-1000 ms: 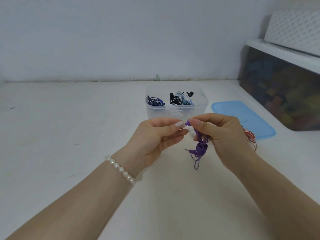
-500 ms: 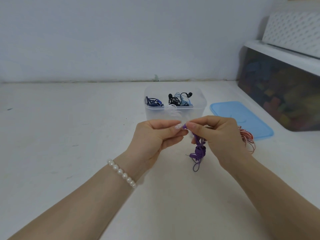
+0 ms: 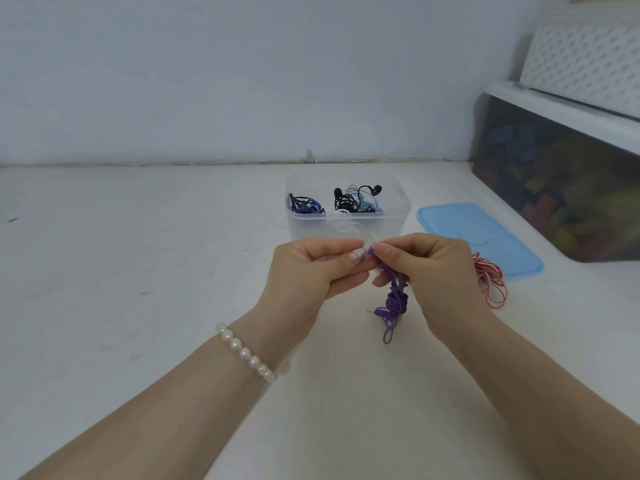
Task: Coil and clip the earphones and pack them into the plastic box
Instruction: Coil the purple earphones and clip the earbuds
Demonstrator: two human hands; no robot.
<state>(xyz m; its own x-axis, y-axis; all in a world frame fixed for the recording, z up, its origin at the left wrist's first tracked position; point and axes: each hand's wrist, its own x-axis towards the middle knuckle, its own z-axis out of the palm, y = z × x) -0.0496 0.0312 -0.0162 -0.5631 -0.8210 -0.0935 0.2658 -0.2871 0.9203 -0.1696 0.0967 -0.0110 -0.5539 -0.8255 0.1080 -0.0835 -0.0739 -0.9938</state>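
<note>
We see a big white table [image 3: 104, 306] that meets a pale wall at its back edge. At the right edge of the table sits a large dark bin [image 3: 561, 188] with a white lid, and a white dotted basket [image 3: 581, 53] sits on top of it.

Near the back of the table, about in the middle, stands the clear plastic box [image 3: 346, 226]. It is open at the top. Inside it we see dark blue earphones [image 3: 306, 205] on the left, and black earphones [image 3: 349, 199] with light blue ones beside them on the right. Just to the right of the box, a blue lid [image 3: 485, 237] lies flat on the table.

Our left hand [image 3: 311, 271] and our right hand [image 3: 440, 275] are up in front of the box, almost touching each other. The left hand has a pearl bracelet [image 3: 246, 353] on its wrist. Its thumb and fingers are pinched together on something small and pale; we cannot tell what it is. The right hand pinches the top end of the purple earphones [image 3: 394, 303] with thumb and first finger. The purple bundle hangs down from that hand, above the table, with its plug poking out to the left.

A loose red and white cord [image 3: 490, 282] lies on the table beside the blue lid, partly hidden by the right hand.
</note>
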